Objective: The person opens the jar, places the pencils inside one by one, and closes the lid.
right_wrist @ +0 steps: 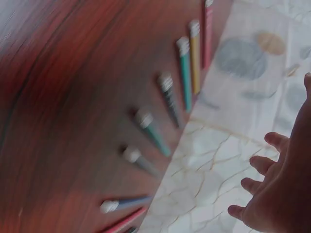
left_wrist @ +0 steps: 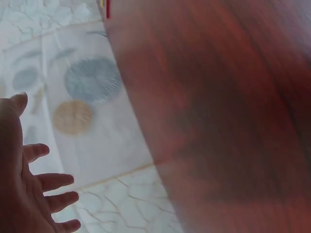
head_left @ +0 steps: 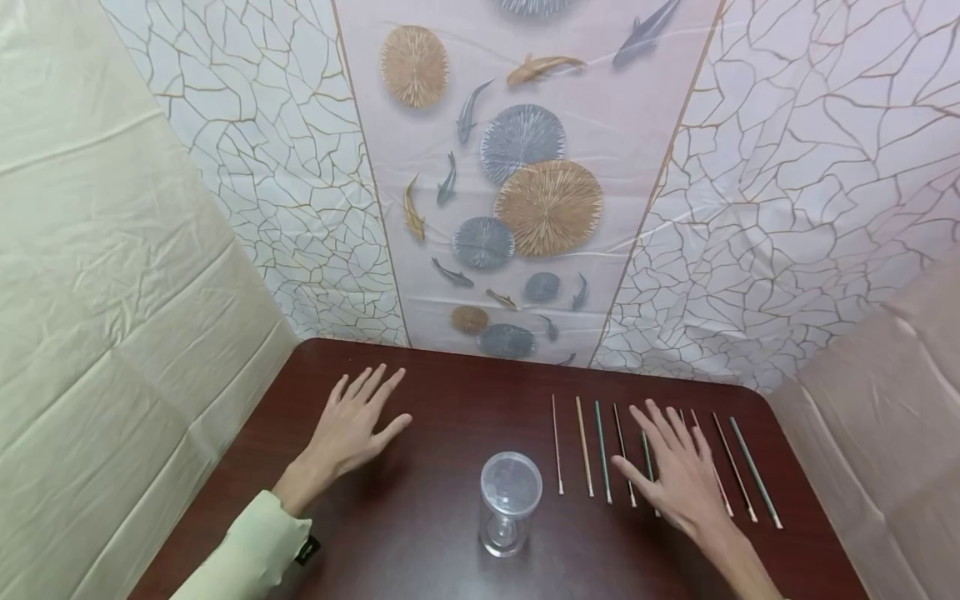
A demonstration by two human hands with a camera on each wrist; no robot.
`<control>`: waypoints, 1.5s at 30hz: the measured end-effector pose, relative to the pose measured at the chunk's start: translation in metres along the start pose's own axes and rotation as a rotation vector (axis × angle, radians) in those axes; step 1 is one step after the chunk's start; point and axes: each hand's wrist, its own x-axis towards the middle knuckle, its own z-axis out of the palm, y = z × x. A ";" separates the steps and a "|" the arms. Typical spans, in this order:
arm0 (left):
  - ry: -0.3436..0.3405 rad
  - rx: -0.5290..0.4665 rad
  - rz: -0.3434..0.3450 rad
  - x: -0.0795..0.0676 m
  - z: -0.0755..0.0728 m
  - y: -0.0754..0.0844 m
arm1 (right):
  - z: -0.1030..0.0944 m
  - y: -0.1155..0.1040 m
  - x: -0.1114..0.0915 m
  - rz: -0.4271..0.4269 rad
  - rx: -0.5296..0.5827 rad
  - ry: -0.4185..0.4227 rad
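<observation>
My left hand, fingers spread, hovers over the left part of the dark red-brown table and holds nothing. In the left wrist view the same hand has its fingers apart. My right hand is spread over a row of slim pencils, hiding parts of some. Among them are a yellow pencil, a teal pencil and a green pencil, with pale tips toward me. The right wrist view shows that hand gripping nothing. Between the hands stands a clear round-topped cup.
A patterned cloth with fish and round shapes hangs behind the table's far edge. Pale padded cloth walls rise at the left and right sides. At the far right end of the row lies another teal pencil.
</observation>
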 end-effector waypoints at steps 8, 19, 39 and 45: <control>0.021 -0.052 0.132 0.006 -0.016 0.039 | 0.001 -0.050 0.006 -0.160 0.199 0.031; -0.054 -0.295 0.443 0.001 -0.022 0.093 | 0.021 -0.099 0.005 -0.309 0.531 -0.148; -0.029 -0.411 0.679 0.002 -0.006 0.128 | 0.058 -0.124 0.005 -0.419 0.788 -0.222; -0.004 -0.420 0.698 0.004 -0.007 0.131 | 0.061 -0.127 0.002 -0.405 0.798 -0.219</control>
